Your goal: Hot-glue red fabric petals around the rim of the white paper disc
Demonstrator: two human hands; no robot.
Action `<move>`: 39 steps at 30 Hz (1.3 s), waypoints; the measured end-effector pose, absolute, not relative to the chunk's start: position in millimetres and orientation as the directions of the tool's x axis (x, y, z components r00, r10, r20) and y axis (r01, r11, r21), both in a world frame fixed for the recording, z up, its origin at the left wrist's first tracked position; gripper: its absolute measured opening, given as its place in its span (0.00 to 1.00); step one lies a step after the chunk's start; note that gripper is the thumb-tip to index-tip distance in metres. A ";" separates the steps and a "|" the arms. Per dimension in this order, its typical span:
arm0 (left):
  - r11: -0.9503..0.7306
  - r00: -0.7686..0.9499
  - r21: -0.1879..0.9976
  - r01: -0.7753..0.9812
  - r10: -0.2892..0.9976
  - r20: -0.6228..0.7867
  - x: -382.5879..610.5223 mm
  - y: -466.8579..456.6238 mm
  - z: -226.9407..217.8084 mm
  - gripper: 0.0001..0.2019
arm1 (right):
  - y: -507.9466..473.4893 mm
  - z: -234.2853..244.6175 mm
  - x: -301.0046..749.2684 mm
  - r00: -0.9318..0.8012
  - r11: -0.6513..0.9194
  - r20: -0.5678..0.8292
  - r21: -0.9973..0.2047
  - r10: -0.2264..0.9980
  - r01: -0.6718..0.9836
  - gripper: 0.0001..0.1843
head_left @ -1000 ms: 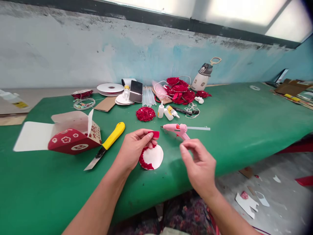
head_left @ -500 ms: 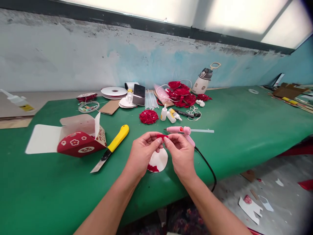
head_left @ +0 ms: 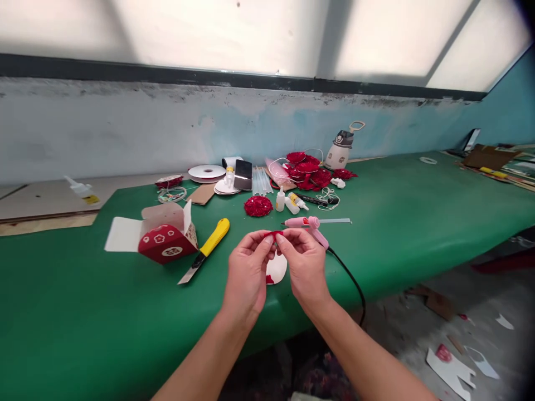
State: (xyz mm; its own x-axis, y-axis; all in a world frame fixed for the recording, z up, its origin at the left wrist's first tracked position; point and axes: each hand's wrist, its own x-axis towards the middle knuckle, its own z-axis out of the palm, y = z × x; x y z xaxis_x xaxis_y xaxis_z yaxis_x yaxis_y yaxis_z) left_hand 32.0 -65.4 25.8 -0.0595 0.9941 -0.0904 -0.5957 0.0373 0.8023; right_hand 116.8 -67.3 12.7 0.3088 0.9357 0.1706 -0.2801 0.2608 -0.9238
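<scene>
Between my left hand [head_left: 249, 264] and my right hand [head_left: 304, 259] is a small red strip of fabric or ribbon [head_left: 274, 233]. Both hands pinch it, thumb against fingers, one at each end. Below them on the table lies a white disc [head_left: 277, 269] with a red piece at its lower left edge; my left hand covers part of it. Just beyond my right hand rests a pink glue gun [head_left: 303, 222] with a clear glue stick in its back. A yellow utility knife [head_left: 214, 237], blade out, lies left of my left hand.
An open red-and-white box [head_left: 167, 243] stands left on the green table [head_left: 104, 328]. Farther back are a red ruffled round [head_left: 258, 206], glue bottles [head_left: 281, 199], a phone [head_left: 243, 175], a ribbon spool [head_left: 206, 172], red rosettes [head_left: 307, 167] and a drinking bottle [head_left: 339, 150]. The gun's black cord [head_left: 351, 278] runs over the front edge.
The view has tilted up and shifted left. My hands have drawn closer together, and the red strip between them looks shorter and bent. Objects on the table have stayed put.
</scene>
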 end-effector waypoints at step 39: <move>-0.323 -0.042 0.870 0.373 0.931 0.363 19.7 -130.7 17.9 0.09 | -122.1 46.3 152.6 -0.380 0.535 0.412 -0.378 0.828 0.756 0.11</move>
